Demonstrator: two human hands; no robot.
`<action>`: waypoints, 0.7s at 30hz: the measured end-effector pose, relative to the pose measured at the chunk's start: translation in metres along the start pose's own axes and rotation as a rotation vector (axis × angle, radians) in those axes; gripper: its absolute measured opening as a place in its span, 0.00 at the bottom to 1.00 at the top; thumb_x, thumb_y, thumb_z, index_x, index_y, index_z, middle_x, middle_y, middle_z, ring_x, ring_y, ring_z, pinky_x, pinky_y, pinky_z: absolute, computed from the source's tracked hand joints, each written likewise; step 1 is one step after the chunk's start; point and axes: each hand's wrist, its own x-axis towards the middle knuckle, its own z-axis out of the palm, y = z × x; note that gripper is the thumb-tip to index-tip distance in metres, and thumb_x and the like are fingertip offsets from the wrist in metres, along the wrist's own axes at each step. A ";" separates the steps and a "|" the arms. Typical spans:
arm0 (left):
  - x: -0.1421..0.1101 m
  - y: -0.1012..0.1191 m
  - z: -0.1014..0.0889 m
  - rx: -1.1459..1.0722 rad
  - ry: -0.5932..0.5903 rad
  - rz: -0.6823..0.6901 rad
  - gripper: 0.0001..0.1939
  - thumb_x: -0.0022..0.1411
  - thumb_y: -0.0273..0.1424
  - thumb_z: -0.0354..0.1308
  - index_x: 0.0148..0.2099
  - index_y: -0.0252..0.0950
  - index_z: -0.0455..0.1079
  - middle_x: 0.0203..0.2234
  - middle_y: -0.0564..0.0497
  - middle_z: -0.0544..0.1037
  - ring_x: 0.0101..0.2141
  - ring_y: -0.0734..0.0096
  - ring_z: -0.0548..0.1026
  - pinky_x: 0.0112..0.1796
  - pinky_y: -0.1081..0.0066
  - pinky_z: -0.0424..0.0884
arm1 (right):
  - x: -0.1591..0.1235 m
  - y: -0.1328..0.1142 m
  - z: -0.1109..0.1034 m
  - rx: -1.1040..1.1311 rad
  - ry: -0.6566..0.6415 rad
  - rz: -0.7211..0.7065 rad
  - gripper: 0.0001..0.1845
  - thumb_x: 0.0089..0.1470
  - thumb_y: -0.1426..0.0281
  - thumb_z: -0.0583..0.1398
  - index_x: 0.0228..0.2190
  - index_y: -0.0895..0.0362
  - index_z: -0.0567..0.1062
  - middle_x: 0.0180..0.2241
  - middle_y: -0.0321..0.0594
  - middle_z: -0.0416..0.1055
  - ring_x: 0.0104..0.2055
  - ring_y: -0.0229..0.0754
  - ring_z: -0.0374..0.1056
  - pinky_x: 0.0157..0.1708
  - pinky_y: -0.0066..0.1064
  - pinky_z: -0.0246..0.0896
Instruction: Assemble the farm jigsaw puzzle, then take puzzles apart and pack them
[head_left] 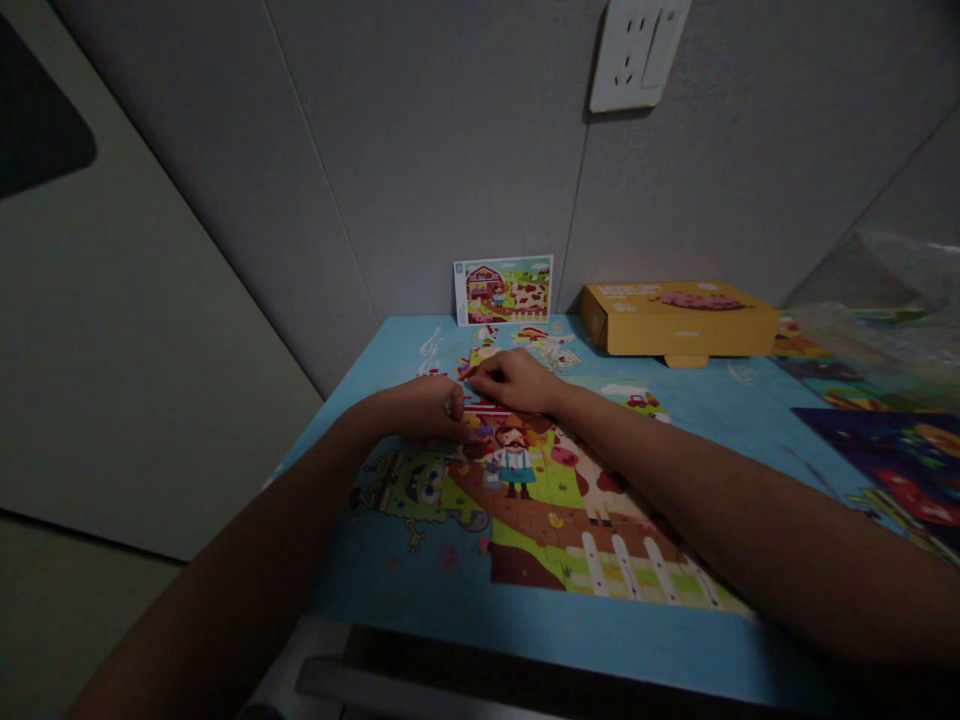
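Note:
A partly joined farm jigsaw puzzle (525, 515) lies flat on the table, showing a farmer, a cow and a white fence. My left hand (427, 408) rests at its upper left edge, fingers curled down against the red barn part. Whatever those fingertips hold is hidden. Just beyond, my right hand (521, 380) reaches across the puzzle with thumb and fingers pinched together near the barn's top. What is in that pinch is too dark and small to make out. Loose puzzle pieces (559, 352) lie behind my right hand.
A picture card (504, 290) of the farm scene leans on the wall at the back. To its right lies a yellow box (682, 320). Clear plastic wrap (885, 310) and a dark blue picture sheet (892, 465) are at the right. The blue table (420, 600) bears printed cartoon figures.

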 end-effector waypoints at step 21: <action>-0.009 0.008 -0.002 0.142 0.113 0.191 0.19 0.44 0.43 0.66 0.33 0.36 0.70 0.28 0.53 0.77 0.28 0.72 0.71 0.27 0.74 0.58 | 0.000 -0.003 -0.002 -0.004 -0.004 0.003 0.16 0.55 0.66 0.54 0.22 0.60 0.74 0.19 0.34 0.65 0.23 0.33 0.55 0.27 0.28 0.43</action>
